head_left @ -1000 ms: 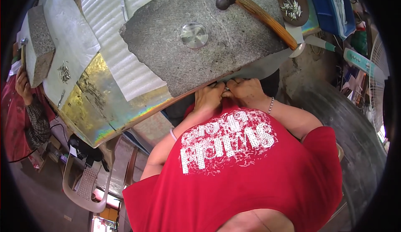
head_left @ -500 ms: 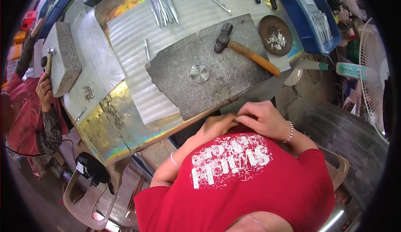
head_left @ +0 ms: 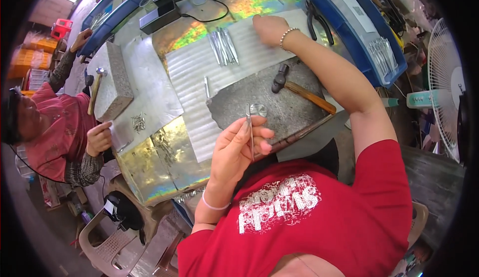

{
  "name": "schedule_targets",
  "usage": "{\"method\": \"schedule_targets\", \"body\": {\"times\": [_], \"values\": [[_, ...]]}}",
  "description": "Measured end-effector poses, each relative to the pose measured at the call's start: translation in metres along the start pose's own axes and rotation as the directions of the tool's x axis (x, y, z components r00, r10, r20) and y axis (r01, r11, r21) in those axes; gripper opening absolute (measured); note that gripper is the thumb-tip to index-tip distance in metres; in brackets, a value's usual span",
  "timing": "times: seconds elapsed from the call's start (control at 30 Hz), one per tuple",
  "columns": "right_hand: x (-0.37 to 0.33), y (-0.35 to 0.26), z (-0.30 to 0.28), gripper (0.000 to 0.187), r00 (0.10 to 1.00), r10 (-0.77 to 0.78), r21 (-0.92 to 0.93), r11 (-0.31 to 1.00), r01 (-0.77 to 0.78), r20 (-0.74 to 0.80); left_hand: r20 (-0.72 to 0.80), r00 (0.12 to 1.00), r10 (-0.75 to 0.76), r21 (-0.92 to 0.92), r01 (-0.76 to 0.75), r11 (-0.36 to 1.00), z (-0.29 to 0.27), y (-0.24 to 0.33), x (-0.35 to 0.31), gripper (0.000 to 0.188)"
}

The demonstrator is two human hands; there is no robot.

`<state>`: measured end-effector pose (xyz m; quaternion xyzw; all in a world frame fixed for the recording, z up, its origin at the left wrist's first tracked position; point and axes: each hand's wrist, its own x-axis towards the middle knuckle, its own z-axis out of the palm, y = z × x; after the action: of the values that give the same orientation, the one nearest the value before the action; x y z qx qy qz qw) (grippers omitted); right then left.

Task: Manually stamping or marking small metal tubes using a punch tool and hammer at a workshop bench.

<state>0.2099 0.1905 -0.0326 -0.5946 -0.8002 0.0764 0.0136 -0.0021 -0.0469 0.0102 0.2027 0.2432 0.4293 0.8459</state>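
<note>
While the left hand (head_left: 238, 150) is raised over the near edge of the workbench (head_left: 149, 162), a thin metal strip (head_left: 250, 127) is pinched upright between its thumb and forefinger, the remaining fingers curled loosely beside it. The strip is held just in front of the grey stone slab (head_left: 279, 107), close to a small round metal disc (head_left: 258, 109) lying on that slab. A wooden-handled hammer (head_left: 299, 90) is laid across the slab's right part. The right hand (head_left: 268, 27) is extended to the far side of the bench, resting on the corrugated metal sheet (head_left: 199, 72); whether its fingers are spread or closed cannot be told. A bundle of metal rods (head_left: 223, 46) is seen just left of that hand. At the left edge, a co-worker's hand (head_left: 99, 138) is placed beside a second stone block (head_left: 112, 80).
</note>
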Motion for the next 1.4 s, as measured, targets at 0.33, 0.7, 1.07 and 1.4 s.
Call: {"method": "schedule_targets", "body": {"times": [0.33,0.7,1.07,1.4], "values": [[-0.128,-0.036,-0.115,0.015,0.924,-0.156,0.287,0.921,0.264,-0.349,0.052,0.997,0.063,0.062,-0.066,0.996,0.003,0.008,0.014,0.024],[-0.207,-0.071,-0.071,0.012,0.957,-0.02,0.814,0.52,0.258,-0.29,0.025,0.98,0.197,0.478,-0.184,0.859,0.027,-0.005,0.023,0.014],[-0.216,-0.071,-0.069,0.015,0.924,-0.002,0.807,0.487,0.334,-0.382,0.059,0.985,0.163,0.566,-0.168,0.807,0.037,-0.007,0.021,0.012],[-0.221,-0.075,-0.072,0.015,0.938,-0.014,0.828,0.466,0.313,-0.347,0.105,0.968,0.226,0.529,-0.247,0.812,0.037,-0.012,0.018,0.011]]}}
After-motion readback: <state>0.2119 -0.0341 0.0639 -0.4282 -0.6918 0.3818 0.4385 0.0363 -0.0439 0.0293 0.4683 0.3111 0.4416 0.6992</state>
